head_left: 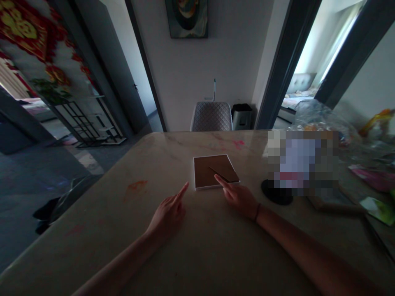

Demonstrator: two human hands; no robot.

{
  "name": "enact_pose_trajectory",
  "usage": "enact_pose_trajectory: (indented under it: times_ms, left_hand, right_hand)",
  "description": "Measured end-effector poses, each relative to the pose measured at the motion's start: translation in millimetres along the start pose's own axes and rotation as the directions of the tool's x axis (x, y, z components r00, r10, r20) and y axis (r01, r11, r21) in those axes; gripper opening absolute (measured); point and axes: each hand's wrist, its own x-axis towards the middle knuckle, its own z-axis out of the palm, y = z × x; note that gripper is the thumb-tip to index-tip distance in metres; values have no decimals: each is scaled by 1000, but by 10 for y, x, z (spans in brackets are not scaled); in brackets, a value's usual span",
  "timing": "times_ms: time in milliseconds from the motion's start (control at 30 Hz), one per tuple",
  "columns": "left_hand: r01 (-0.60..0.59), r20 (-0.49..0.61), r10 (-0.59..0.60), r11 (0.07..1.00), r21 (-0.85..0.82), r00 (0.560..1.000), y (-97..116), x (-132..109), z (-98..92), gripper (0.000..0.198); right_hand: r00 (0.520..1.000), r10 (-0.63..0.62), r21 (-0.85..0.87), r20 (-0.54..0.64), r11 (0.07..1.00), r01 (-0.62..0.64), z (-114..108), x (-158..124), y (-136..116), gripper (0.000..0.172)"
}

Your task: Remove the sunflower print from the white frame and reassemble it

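Note:
A brown square sheet of paper [212,169] with a white edge lies flat on the marble table [185,246]. A diagonal crease or thin fold runs across its right half. My right hand [239,197] rests at the sheet's near right corner, index finger stretched onto the paper and the other fingers curled under. My left hand [169,211] lies on the table just left of the sheet, index finger pointing toward its near left corner without touching it. Neither hand holds anything.
A black round base [276,195] stands right of the sheet under a blurred-out patch. Plastic bags and coloured packets [375,181] crowd the table's right side. A quilted chair [212,116] and a bin [242,116] stand beyond the far edge. Orange stains [135,187] mark the tabletop.

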Motion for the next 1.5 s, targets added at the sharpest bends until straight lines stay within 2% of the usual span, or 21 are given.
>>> enact_pose_trajectory:
  times_ms: [67,167,267,433,633,933,1167,1500]
  left_hand:
    - [23,10,-23,1000,-17,1000,20,-2,-21,56]
    - [-5,51,7,999,-34,999,43,4,-43,39]
    - [-53,80,56,998,-37,995,46,17,-43,27]
    - [-68,74,71,996,-50,995,26,21,-14,26]
    - [-80,79,82,996,-36,994,-3,14,12,27]
    - [-84,79,86,996,-32,993,36,23,-30,24]
    - [-91,60,94,995,-39,994,1,14,-13,23]
    - [-78,69,79,997,-19,994,53,20,-64,23]
  right_hand:
    - [993,51,11,-103,999,-50,-27,-1,-2,49]
    - [955,150,-38,-255,986,-165,-24,10,34,32]
    - [932,199,-88,-303,968,-235,32,18,91,24]
    - [961,155,-58,-229,983,-172,108,12,114,23]
    - [976,109,-42,-191,992,-119,71,18,65,16]
    - [995,-34,62,-94,997,40,55,8,-96,25]
    - [995,-20,154,-101,987,36,63,12,-102,23]
    - [993,-17,187,-115,982,39,35,23,-125,20]
